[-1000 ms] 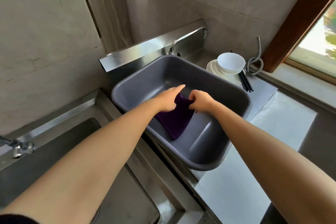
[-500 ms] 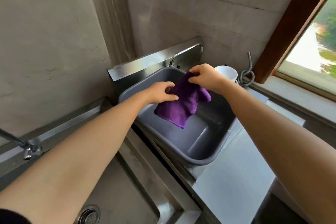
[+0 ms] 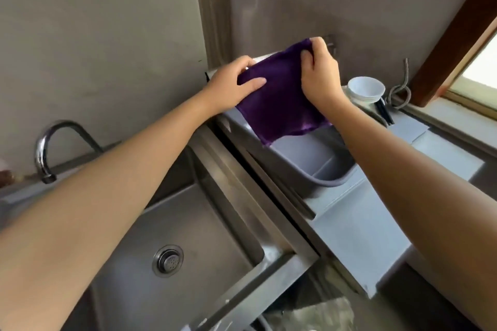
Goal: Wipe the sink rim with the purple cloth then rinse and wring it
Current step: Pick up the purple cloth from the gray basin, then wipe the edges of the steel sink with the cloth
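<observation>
Purple cloth point(image 3: 279, 105), spread flat and held in the air by both hands above the far end of a grey plastic basin point(image 3: 312, 166). Left hand point(image 3: 231, 86) at the cloth's left upper corner, thumb laid across the front of the fabric, fingers point(image 3: 251, 84) closed on that corner. Right hand point(image 3: 318, 72) at the upper right corner, fingers curled tight and pinching a gathered fold at the top edge. Lower edge of the cloth hanging free, its bottom corner just over the basin's inner wall; whether touching it, hard to tell.

Grey basin seated on the pale surface point(image 3: 357, 226) to the right of a stainless steel sink point(image 3: 215, 226), with a steel rim between the two. Round drain strainer point(image 3: 168, 260) in the sink's floor. Curved chrome tap point(image 3: 47, 148) at the left, spout pointing down over the sink's back edge. Behind the hands, a strip of steel backsplash, mostly hidden.

White bowl point(image 3: 365, 88) stacked on plates at the far right of the surface, dark chopsticks point(image 3: 384, 113) lying just beside. Coiled grey hose point(image 3: 402, 91) near the bowl, against the wall. Wooden window frame point(image 3: 454, 35) at the right edge. Crumpled clear plastic point(image 3: 320, 314) low in front, below the sink's corner.
</observation>
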